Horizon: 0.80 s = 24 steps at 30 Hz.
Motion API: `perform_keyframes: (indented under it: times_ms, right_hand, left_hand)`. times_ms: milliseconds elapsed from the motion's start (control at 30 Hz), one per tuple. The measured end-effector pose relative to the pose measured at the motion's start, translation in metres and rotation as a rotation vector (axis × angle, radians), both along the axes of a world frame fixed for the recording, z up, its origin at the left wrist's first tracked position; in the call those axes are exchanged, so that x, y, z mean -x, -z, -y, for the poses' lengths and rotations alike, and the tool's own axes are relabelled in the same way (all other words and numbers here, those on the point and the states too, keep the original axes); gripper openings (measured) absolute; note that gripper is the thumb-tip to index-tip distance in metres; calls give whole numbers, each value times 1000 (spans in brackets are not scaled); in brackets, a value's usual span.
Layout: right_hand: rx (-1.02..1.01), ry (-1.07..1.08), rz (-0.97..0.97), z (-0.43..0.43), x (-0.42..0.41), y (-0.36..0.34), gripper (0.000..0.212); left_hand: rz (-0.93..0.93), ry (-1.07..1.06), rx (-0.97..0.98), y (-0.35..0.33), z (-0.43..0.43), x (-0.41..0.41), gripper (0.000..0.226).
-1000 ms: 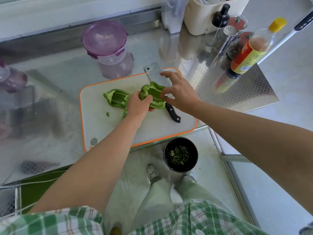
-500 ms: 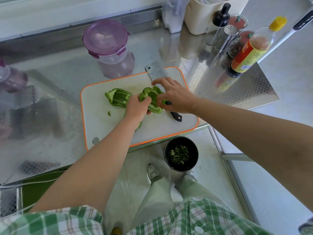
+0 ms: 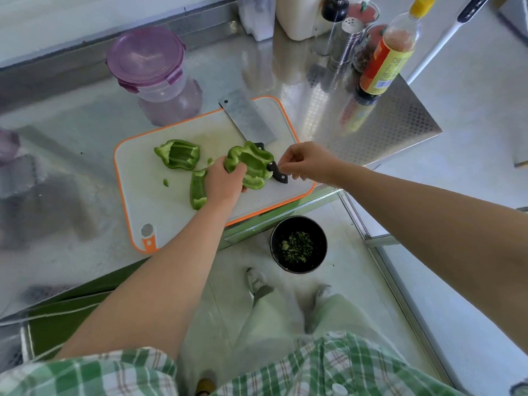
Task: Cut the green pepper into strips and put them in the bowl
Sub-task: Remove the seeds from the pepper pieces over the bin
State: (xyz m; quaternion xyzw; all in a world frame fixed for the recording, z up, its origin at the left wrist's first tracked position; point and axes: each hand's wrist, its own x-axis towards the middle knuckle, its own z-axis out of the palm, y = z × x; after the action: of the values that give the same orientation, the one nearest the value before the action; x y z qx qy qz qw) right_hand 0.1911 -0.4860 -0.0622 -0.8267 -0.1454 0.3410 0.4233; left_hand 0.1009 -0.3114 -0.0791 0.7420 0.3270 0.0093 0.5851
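Green-and-white plaid shirt [image 3: 328, 364] here, short sleeves [image 3: 114, 367], white buttons [image 3: 339, 389] down the front; forearms [image 3: 160, 281] bare, pale greyish-green trousers [image 3: 274, 321] below, light grey trainers [image 3: 257, 282] on the feet.

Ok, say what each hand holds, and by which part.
Left hand grips the pepper piece by its left edge. Right hand, fingers pinched, is beside the knife handle; whether it holds anything cannot be told.

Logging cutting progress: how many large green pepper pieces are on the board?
3: left piece lying free; middle strip by the left hand; right piece in its grip. More may be hidden.
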Motion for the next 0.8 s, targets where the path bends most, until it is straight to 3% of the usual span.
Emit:
perform_keyframes:
  times_ms: [167,400,800]
  right_hand:
    - [277,-270,-236,43,30,14,8]
    - [508,-108,70,88,76,48,16]
    - [391,-2,199,105,83,54,18]
  left_hand:
    - [20,-107,-1,9,33,28,7]
    - [61,-155,27,21,88,69,11]
    - [33,-119,30,18,108,87,15]
